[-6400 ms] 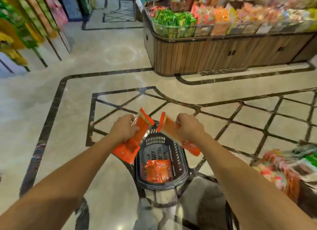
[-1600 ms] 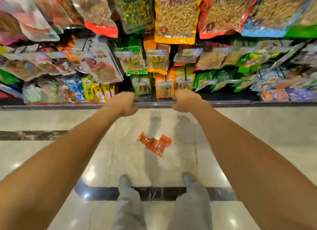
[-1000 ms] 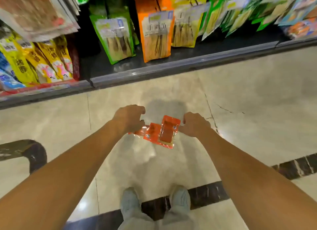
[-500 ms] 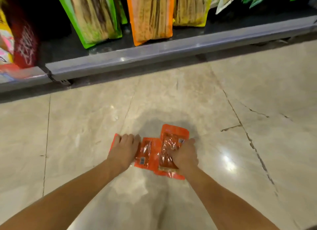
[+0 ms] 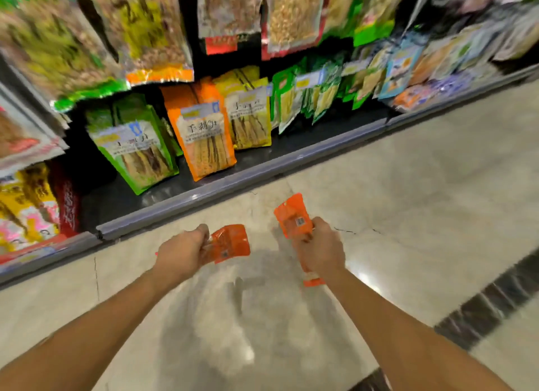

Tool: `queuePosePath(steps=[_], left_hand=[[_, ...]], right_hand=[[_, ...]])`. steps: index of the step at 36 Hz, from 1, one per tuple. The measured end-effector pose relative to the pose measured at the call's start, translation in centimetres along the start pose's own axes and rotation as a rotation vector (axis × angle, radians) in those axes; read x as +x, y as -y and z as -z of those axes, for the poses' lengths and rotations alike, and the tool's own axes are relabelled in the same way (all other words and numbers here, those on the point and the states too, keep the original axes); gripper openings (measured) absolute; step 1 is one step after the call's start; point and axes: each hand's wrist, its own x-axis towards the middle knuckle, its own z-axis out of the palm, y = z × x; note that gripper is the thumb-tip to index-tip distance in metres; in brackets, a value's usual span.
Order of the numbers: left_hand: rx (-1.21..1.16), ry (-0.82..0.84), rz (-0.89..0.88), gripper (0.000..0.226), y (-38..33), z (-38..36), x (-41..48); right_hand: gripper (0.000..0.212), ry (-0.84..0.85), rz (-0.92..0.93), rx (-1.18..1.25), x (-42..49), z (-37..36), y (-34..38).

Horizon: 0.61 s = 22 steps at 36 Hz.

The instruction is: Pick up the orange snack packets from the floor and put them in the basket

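Note:
My left hand is closed on an orange snack packet that sticks out to the right of my fist, lifted off the floor. In my right hand is a second orange snack packet; its top with a barcode rises above my fingers and its lower end shows below my wrist. Both packets hang above the pale marble floor. No basket is in view.
A low grey shelf edge runs diagonally just beyond my hands, with standing green, orange and yellow bags on it and hanging bags above. A dark inlaid floor stripe lies at the right.
Half a second ago both hands pressed on the packets lying on the floor. Now each hand has lifted a packet clear, and my view has risen and tilted toward the shelves.

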Motion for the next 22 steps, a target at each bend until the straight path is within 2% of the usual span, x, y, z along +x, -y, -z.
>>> queuePosePath(steps=[5, 8, 10, 12, 13, 16, 22], left_hand=[[0.038, -0.037, -0.148, 0.036, -10.5, 22.5, -5.2], [0.075, -0.075, -0.262, 0.044, -17.0, 35.0, -8.7], [0.12, -0.113, -0.341, 0.036, -21.1, 42.6, -10.7], [0.182, -0.165, -0.434, 0.017, -25.3, 49.5, -12.9], [0.204, -0.189, -0.477, 0.013, -27.3, 52.5, -14.0], [0.24, -0.284, -0.603, 0.02, -33.1, 60.4, -18.5], [0.259, -0.333, -0.85, 0.028, -43.1, 68.4, -25.8]], right_hand=[[0.029, -0.039, 0.054, -0.149, -4.7, 21.6, 10.2], [0.024, -0.09, 0.1, -0.256, -8.4, 34.3, 16.0], [0.024, -0.12, 0.116, -0.303, -11.1, 42.4, 19.5], [0.016, -0.172, 0.127, -0.385, -14.0, 50.1, 22.5], [0.014, -0.2, 0.129, -0.421, -15.6, 53.5, 23.8], [0.029, -0.315, 0.099, -0.499, -20.7, 62.8, 26.4], [0.024, -0.523, -0.04, -0.571, -29.8, 74.5, 25.5]])
